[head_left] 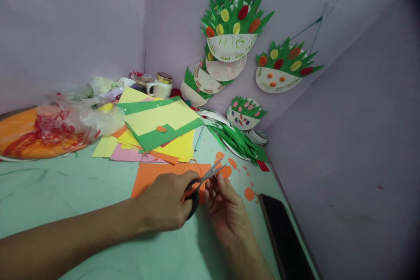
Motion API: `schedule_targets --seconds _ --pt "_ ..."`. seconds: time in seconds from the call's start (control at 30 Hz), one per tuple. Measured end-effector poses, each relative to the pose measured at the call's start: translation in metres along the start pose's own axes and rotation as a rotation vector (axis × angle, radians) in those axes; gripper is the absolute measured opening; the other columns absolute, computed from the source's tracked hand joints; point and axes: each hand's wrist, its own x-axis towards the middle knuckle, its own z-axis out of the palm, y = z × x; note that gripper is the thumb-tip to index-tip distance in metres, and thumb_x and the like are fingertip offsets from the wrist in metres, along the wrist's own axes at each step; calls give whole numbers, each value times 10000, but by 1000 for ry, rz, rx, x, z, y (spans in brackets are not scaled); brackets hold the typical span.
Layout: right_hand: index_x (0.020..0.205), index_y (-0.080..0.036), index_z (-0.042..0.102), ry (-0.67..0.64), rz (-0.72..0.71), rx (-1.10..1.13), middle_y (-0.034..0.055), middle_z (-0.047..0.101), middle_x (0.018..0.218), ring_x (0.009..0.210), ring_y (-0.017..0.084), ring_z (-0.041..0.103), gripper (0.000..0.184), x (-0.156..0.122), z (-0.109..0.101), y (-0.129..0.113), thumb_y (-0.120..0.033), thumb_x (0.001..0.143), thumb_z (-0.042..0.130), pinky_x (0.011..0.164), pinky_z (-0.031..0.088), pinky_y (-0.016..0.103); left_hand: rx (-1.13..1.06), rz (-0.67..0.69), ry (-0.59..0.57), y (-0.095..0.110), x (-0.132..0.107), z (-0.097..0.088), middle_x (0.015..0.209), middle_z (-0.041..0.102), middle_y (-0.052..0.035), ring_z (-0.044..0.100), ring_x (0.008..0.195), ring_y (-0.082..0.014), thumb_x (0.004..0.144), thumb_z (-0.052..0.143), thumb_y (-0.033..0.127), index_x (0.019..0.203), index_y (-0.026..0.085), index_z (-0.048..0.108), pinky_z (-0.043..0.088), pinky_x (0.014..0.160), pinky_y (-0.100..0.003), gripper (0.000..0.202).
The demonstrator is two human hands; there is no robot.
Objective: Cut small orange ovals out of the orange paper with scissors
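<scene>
Head view: the left hand [166, 201] partly hides the scissors [205, 177] it holds.

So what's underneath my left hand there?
Beneath your left hand lies an orange paper sheet on the pale green tabletop; its far part shows. The near part is mostly covered, so anything directly under the hand can't be seen.

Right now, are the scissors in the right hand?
No, the left hand grips the scissors by their handles.
</scene>
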Motion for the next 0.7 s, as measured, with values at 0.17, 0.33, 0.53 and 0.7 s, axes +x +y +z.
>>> schedule_targets --seconds 0.17,0.33,0.53,0.7 --pt "702 -160 675 -13 12 -7 -24 706 652 577 89 654 199 -2 3 5 -185 553 804 486 525 137 -15 -13 -12 2 0 -2 748 626 -18 576 665 -181 729 441 239 886 218 527 396 596 -249 180" --pt "689 -176 676 -11 12 -20 -29 706 664 595 89 657 178 -3 5 6 -195 561 799 485 516 132 -24 -13 -8 1 0 -2 742 619 -23 567 656 -180 730 441 235 874 221 519 383 587 -248 164" --pt "676 -168 674 -13 5 -4 -23 703 662 591 93 654 154 -2 3 6 -171 574 790 492 521 145 -24 -15 -6 1 -1 -3 706 603 -13 543 618 -171 730 434 237 826 221 501 364 562 -241 118" --pt "681 -165 672 -4 9 0 -28 702 651 585 90 655 180 -3 3 7 -179 556 801 478 516 139 -35 -12 -6 0 0 -3 689 591 -4 531 604 -165 729 431 231 809 222 492 360 554 -238 101"
